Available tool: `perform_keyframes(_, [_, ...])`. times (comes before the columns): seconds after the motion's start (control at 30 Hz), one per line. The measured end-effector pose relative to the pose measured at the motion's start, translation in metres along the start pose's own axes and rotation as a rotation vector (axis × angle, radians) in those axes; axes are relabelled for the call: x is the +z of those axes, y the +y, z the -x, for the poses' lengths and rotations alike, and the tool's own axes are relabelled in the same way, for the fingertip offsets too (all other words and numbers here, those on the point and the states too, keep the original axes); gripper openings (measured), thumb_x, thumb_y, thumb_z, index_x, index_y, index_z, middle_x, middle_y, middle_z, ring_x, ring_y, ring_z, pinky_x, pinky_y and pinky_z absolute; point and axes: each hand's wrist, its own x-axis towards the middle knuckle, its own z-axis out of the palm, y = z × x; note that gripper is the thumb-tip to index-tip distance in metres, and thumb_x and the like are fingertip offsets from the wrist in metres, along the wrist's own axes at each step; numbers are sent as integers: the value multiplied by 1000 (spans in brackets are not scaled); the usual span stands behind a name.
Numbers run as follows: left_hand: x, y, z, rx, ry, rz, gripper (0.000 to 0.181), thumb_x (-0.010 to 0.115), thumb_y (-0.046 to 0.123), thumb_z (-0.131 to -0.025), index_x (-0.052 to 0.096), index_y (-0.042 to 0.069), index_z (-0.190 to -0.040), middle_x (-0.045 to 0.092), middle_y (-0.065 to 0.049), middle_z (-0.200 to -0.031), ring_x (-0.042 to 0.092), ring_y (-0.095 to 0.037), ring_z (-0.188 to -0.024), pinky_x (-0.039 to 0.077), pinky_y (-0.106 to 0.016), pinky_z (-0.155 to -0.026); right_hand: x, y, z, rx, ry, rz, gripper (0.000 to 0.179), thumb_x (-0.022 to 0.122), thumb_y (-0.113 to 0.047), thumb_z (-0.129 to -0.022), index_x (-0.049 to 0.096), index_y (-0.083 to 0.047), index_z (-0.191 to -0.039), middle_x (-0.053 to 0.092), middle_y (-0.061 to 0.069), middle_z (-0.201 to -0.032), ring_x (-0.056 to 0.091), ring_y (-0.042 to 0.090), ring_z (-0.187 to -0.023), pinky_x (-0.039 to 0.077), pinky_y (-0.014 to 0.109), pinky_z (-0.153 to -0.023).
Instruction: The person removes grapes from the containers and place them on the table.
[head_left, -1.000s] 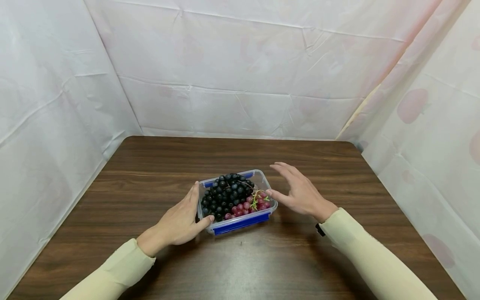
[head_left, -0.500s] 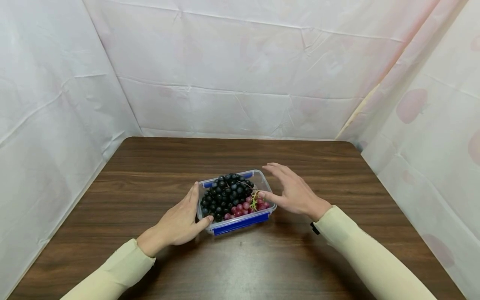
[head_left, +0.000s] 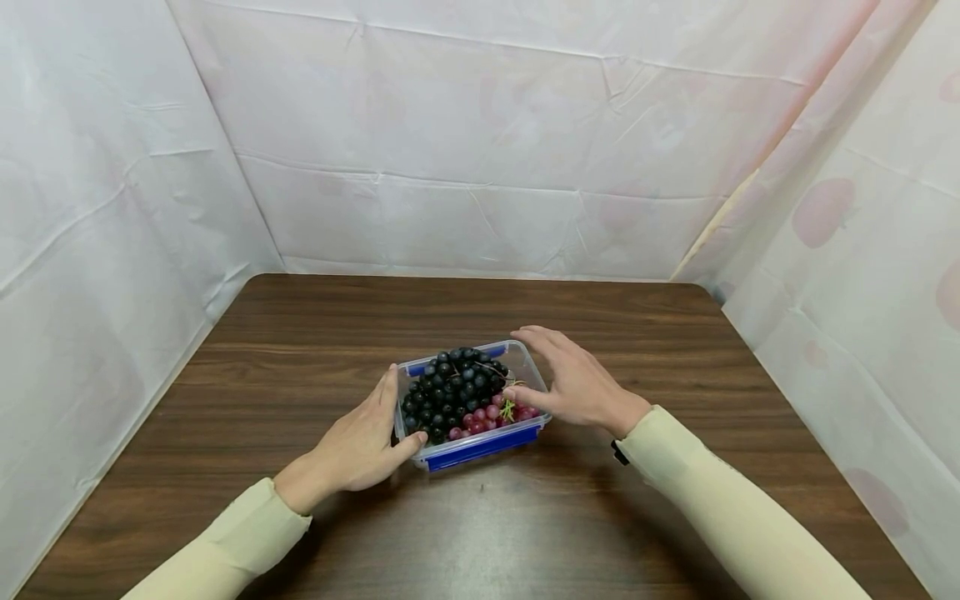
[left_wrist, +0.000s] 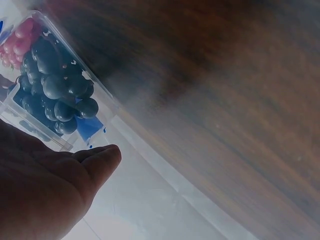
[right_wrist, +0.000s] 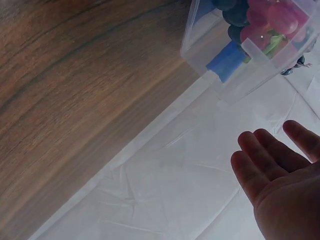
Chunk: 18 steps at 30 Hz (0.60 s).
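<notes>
A clear plastic box (head_left: 537, 367) with blue clips stands on the brown wooden table. Inside it a heap of black grapes (head_left: 450, 387) fills the left and middle, and a smaller bunch of red grapes (head_left: 480, 419) with a green stem lies at the right front. My left hand (head_left: 356, 442) rests along the box's left side, fingers straight, thumb at the near left corner. Over the right end of the box reaches my right hand (head_left: 581, 383), its thumb above the red grapes and its fingers near the far right corner. In the right wrist view those fingers (right_wrist: 250, 170) are spread and hold nothing.
The wooden table (head_left: 360, 317) stretches around the box on every side. Pale wrinkled sheeting (head_left: 480, 125) hangs behind and along both sides of the table.
My right hand has moved left, from beside the box to over its right end, with the thumb now further in above the red grapes. The left hand and the box have stayed still.
</notes>
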Motion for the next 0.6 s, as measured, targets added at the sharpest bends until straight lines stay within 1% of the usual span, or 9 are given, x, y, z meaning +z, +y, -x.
perform_keyframes(0.2, [0, -1, -1, 1, -1, -2, 106, 57, 57, -99, -4, -1, -163, 6, -22, -169, 26, -34, -152, 38, -51, -114, 3, -1, -3, -20, -7, -22, 86, 69, -66, -88, 40, -27, -158, 40, 2, -160, 39, 23, -146, 42, 57, -110])
perform_keyframes(0.43, [0, 0, 0, 2, 3, 2, 106, 58, 56, -99, -3, -2, -163, 8, -24, -169, 27, -35, -151, 39, -51, -114, 5, -4, -8, -54, -29, -16, 90, 64, -73, -87, 39, -23, -158, 42, 5, -159, 40, 24, -145, 42, 54, -111])
perform_keyframes(0.6, [0, 0, -1, 0, 12, 0, 106, 58, 56, -98, -2, -3, -163, 9, -24, -169, 30, -35, -150, 41, -51, -112, 6, -8, -12, -80, -30, -23, 92, 65, -72, -87, 40, -20, -158, 42, 6, -159, 41, 26, -145, 41, 54, -111])
